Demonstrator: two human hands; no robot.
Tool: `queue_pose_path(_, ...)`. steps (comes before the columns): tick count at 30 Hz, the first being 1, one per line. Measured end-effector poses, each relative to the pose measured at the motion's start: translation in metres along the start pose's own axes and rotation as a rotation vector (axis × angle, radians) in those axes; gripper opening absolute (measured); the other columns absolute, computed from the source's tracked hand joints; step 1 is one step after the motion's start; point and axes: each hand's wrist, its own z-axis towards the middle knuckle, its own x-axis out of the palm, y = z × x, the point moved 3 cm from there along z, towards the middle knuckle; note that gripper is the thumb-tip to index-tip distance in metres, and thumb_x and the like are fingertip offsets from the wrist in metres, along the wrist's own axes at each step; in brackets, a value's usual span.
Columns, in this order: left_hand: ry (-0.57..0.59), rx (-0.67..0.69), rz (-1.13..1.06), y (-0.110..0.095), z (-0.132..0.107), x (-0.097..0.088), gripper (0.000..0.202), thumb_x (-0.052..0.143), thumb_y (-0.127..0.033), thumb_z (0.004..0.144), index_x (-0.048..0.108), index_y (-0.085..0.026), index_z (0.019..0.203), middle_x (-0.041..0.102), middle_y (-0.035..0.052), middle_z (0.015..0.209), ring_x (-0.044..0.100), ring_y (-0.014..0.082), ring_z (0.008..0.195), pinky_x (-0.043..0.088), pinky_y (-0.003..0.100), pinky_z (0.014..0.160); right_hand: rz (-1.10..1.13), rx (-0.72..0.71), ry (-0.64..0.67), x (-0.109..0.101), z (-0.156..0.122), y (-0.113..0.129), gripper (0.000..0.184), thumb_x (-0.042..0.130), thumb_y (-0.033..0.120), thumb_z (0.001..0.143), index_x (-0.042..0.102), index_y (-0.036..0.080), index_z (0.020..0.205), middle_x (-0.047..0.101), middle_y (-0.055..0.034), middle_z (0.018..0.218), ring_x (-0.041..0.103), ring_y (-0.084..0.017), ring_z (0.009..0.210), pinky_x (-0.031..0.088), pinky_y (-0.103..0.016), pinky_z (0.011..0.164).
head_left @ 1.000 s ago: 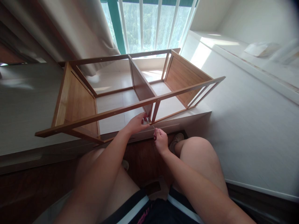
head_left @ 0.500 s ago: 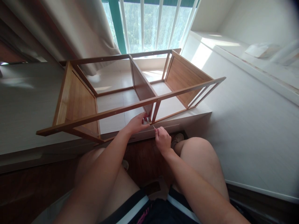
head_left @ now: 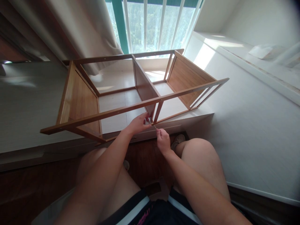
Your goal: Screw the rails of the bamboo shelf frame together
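A brown wooden shelf frame [head_left: 122,110] lies on its side on a pale surface, with a panel at each end and a middle panel [head_left: 146,82]. My left hand [head_left: 138,124] reaches to the near lower joint of the middle panel, its fingers curled against the wood. Something small and shiny shows by the fingertips, too small to name. Just right of it, my right hand [head_left: 163,140] is closed in a pinch on a thin metal hex key [head_left: 155,127]. The key's tip points at the lower rail by that joint; whether it sits in a bolt I cannot tell.
A barred window [head_left: 154,26] stands behind the frame, with a beige curtain [head_left: 93,31] at left. A white wall-like panel [head_left: 246,125] rises at right, and a ledge there bears a plastic bag [head_left: 263,51]. My knees flank the dark wooden floor [head_left: 140,153].
The whole view has shifted slightly, so the frame appears a little further right. Both hands stay at the same joint, with the hex key still held in the right.
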Motion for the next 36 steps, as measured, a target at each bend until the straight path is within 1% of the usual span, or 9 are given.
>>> queue_pose_path(9,0.003,0.013,0.000,0.001,0.000,0.000,0.037,0.064,-0.034,0.070,0.053,-0.022,0.102,0.062,0.0008,0.092,0.053,0.0127,0.069,0.044,0.027,0.064,0.142,0.044,-0.014,0.003,0.000,-0.002,0.042,0.033,0.043,0.096,0.045,0.021,0.063,0.048,0.0004,0.060,0.045,-0.014,0.059,0.032,-0.026,0.059)
queue_pose_path(13,0.000,0.020,0.003,0.000,0.000,0.000,0.036,0.063,-0.034,0.070,0.052,-0.022,0.101,0.062,0.0010,0.092,0.053,0.0129,0.069,0.043,0.027,0.063,0.210,0.086,-0.003,0.005,-0.001,-0.003,0.043,0.032,0.046,0.095,0.046,0.021,0.063,0.048,0.0006,0.058,0.046,-0.014,0.058,0.033,-0.025,0.058)
queue_pose_path(16,-0.006,0.016,0.001,-0.001,0.000,-0.001,0.035,0.063,-0.034,0.070,0.053,-0.022,0.101,0.062,0.0010,0.092,0.053,0.0130,0.069,0.043,0.027,0.063,0.300,0.134,0.004,0.008,-0.002,-0.005,0.044,0.034,0.048,0.095,0.047,0.020,0.064,0.049,0.0010,0.058,0.046,-0.013,0.055,0.034,-0.025,0.055)
queue_pose_path(20,-0.011,0.013,-0.004,-0.001,0.000,-0.001,0.035,0.063,-0.034,0.069,0.053,-0.022,0.100,0.062,0.0013,0.093,0.053,0.0128,0.068,0.043,0.027,0.063,0.460,0.237,0.026,0.014,-0.004,-0.008,0.045,0.036,0.053,0.092,0.048,0.020,0.064,0.048,0.0022,0.055,0.044,-0.011,0.048,0.033,-0.024,0.049)
queue_pose_path(26,-0.007,0.027,0.009,-0.001,0.000,0.000,0.034,0.062,-0.033,0.070,0.052,-0.021,0.101,0.062,0.0007,0.092,0.052,0.0122,0.068,0.042,0.026,0.063,0.647,0.351,0.045,0.020,-0.004,-0.009,0.047,0.043,0.060,0.086,0.047,0.019,0.062,0.051,0.0016,0.058,0.043,-0.009,0.044,0.032,-0.021,0.041)
queue_pose_path(30,-0.006,0.030,0.013,-0.001,-0.001,-0.001,0.034,0.063,-0.034,0.070,0.052,-0.021,0.100,0.061,0.0001,0.091,0.052,0.0118,0.068,0.041,0.026,0.062,0.791,0.440,0.067,0.022,-0.004,-0.008,0.045,0.048,0.059,0.083,0.046,0.019,0.061,0.051,0.0017,0.058,0.042,-0.008,0.041,0.027,-0.019,0.034)
queue_pose_path(36,-0.004,0.020,0.018,0.000,-0.001,-0.001,0.033,0.063,-0.035,0.071,0.052,-0.021,0.099,0.061,0.0001,0.089,0.051,0.0118,0.068,0.040,0.026,0.062,0.951,0.502,0.085,0.023,-0.004,-0.004,0.043,0.054,0.055,0.080,0.043,0.019,0.059,0.050,0.0025,0.057,0.043,-0.007,0.041,0.028,-0.018,0.032)
